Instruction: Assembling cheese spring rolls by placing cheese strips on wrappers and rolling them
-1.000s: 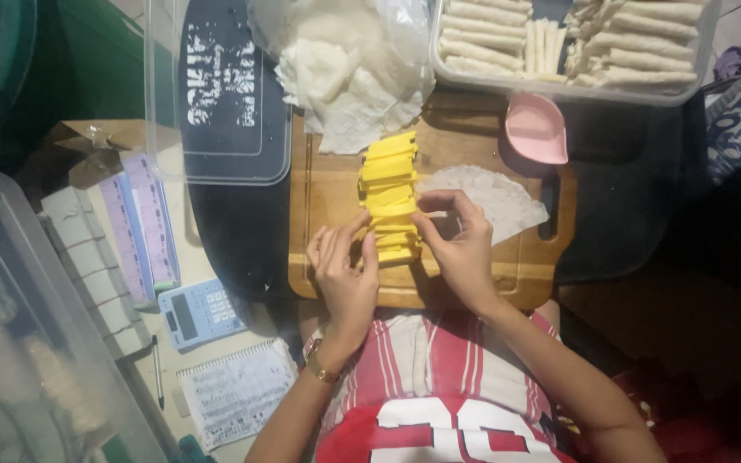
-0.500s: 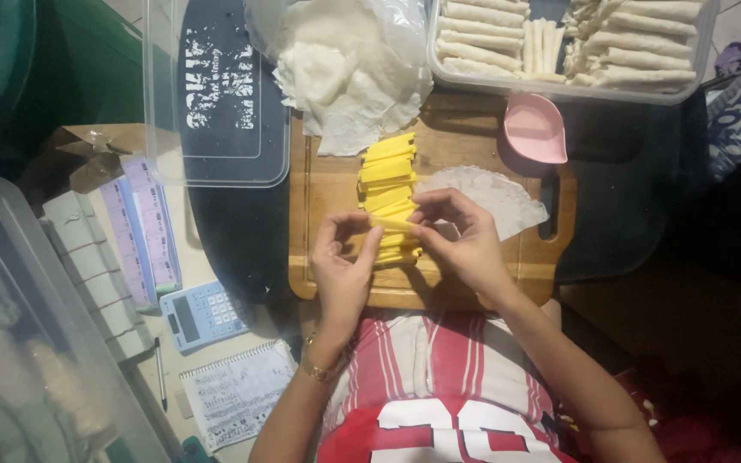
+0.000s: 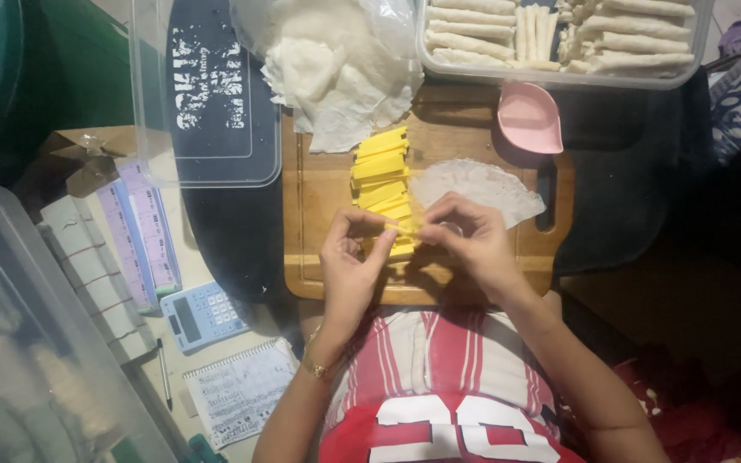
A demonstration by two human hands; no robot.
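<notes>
Left hand (image 3: 351, 264) and right hand (image 3: 472, 243) meeting fingertip to fingertip, both pinching one yellow cheese stick (image 3: 402, 231) at near end of row of cheese sticks (image 3: 381, 168); sticks smooth, rectangular, matte; row lying on wooden cutting board (image 3: 323, 193); thin round translucent wrapper (image 3: 482, 182) just beside; glossy pink bowl (image 3: 528, 117) near far edge.

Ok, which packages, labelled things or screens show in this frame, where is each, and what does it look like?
Calculator: left of the cutting board, pale blue, small grey screen, white keys.
Spiral notebook: below the calculator, white page with handwriting.
Clear lid: top left, transparent rectangle over a dark surface with white print.
Clear container: top right, holds pale rolled wraps.
Plastic bag: top centre, clear, with white wrapper sheets.
Paper strips: far left, lilac and blue, printed.
</notes>
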